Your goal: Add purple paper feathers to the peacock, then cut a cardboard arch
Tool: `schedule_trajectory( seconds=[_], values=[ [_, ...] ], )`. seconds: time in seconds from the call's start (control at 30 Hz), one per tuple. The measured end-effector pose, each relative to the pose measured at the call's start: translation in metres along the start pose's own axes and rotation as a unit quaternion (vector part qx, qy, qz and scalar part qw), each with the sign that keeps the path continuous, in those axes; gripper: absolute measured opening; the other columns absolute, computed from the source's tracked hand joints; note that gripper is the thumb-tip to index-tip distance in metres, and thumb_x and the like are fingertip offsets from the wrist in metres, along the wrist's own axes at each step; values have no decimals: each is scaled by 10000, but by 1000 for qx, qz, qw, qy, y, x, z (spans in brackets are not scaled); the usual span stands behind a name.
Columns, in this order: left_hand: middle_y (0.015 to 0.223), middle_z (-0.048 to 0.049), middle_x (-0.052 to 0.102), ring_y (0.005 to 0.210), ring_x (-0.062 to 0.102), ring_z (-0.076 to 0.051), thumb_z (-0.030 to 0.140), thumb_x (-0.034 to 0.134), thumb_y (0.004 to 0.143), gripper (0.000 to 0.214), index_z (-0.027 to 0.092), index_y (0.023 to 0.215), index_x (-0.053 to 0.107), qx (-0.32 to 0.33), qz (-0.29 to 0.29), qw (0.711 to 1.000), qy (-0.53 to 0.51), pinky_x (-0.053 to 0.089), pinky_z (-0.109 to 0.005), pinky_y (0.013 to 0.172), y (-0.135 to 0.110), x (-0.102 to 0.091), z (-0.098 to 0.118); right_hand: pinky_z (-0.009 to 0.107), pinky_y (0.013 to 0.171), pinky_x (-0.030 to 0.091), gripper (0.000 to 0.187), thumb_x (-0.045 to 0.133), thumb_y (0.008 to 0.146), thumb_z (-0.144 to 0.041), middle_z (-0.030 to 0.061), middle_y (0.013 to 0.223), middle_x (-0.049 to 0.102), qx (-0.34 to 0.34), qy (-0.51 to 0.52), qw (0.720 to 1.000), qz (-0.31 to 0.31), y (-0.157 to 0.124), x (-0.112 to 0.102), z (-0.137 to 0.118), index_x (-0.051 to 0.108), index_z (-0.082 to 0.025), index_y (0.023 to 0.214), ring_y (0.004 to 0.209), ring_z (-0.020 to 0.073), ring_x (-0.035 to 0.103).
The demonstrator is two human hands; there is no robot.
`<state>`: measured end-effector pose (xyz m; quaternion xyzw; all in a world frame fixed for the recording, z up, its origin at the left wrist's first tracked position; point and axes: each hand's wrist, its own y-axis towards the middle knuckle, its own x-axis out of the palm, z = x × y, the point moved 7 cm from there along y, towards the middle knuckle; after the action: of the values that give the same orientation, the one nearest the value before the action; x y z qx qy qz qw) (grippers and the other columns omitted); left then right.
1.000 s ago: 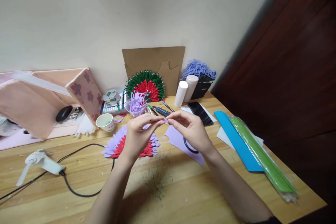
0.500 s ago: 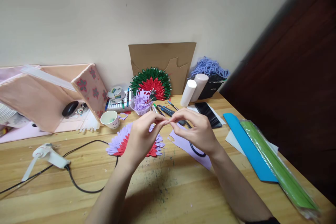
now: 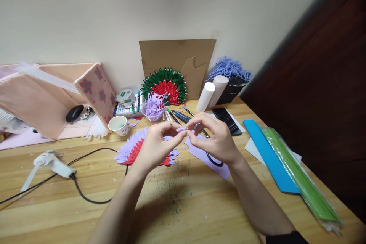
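Between the fingertips of both hands is a small purple petal (image 3: 180, 130), with much of it hidden by the fingers. My left hand (image 3: 160, 141) pinches it from the left. From the other side, my right hand (image 3: 213, 135) closes thumb and forefinger on its end. Below and behind the left hand lies a fan of purple and red petals (image 3: 133, 150), partly covered by that hand. Under the right hand rests a cut purple sheet (image 3: 204, 156), with the black handle of a tool (image 3: 214, 161) on it.
A white glue gun (image 3: 54, 164) with a black cord lies at left. Beyond the hands stand a paper cup (image 3: 118, 126), a bowl of purple scraps (image 3: 154, 110) and a green-and-red fan (image 3: 166, 84) against cardboard (image 3: 171, 51). Blue sheets (image 3: 271, 156) and a green packet (image 3: 297, 171) lie right.
The fingertips have parted slightly, and the purple petal now shows between them. Both hands stay at nearly the same place; the whole view has shifted a little.
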<state>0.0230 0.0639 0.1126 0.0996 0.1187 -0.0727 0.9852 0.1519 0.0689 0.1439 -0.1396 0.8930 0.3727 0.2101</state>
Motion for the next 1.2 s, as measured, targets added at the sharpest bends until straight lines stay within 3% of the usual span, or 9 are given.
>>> schedule_trajectory(
  seconds=[0.4, 0.63, 0.97, 1.1, 1.2],
  values=[
    [772, -21, 693, 689, 608, -110, 236, 614, 794, 109, 148, 817, 674, -19, -3, 1000, -3, 484, -222, 660, -1, -2, -5, 261, 598, 471, 85, 561, 780, -91, 17, 746, 573, -54, -53, 997, -11, 1, 2, -4, 555, -174, 798, 663, 124, 541],
    [663, -9, 657, 623, 583, -96, 259, 649, 760, 133, 132, 724, 662, -113, -81, 985, -102, 475, -219, 629, 1, 0, -14, 299, 637, 482, 98, 535, 798, -83, 39, 726, 593, -151, -109, 982, 3, -1, 5, -16, 539, -176, 826, 709, 158, 555],
    [619, 3, 639, 618, 582, -95, 303, 660, 742, 165, 144, 703, 681, -138, -113, 974, -137, 474, -223, 643, 4, 3, -18, 333, 684, 518, 170, 524, 795, -67, 52, 776, 637, -206, -152, 966, -18, -7, 8, -19, 556, -188, 910, 760, 178, 589],
    [616, 6, 639, 609, 577, -91, 284, 664, 738, 153, 141, 685, 674, -119, -82, 981, -130, 475, -218, 641, 5, 2, -18, 335, 686, 517, 164, 532, 795, -77, 54, 790, 640, -194, -153, 969, -13, -6, 7, -17, 564, -189, 910, 768, 181, 596],
    [668, -2, 663, 647, 596, -95, 276, 672, 739, 137, 140, 717, 673, -95, -52, 985, -132, 482, -213, 663, 5, 0, -16, 331, 683, 504, 107, 558, 788, -108, 55, 784, 629, -134, -130, 982, 10, -3, 4, -14, 566, -179, 868, 764, 180, 593]
  ],
)
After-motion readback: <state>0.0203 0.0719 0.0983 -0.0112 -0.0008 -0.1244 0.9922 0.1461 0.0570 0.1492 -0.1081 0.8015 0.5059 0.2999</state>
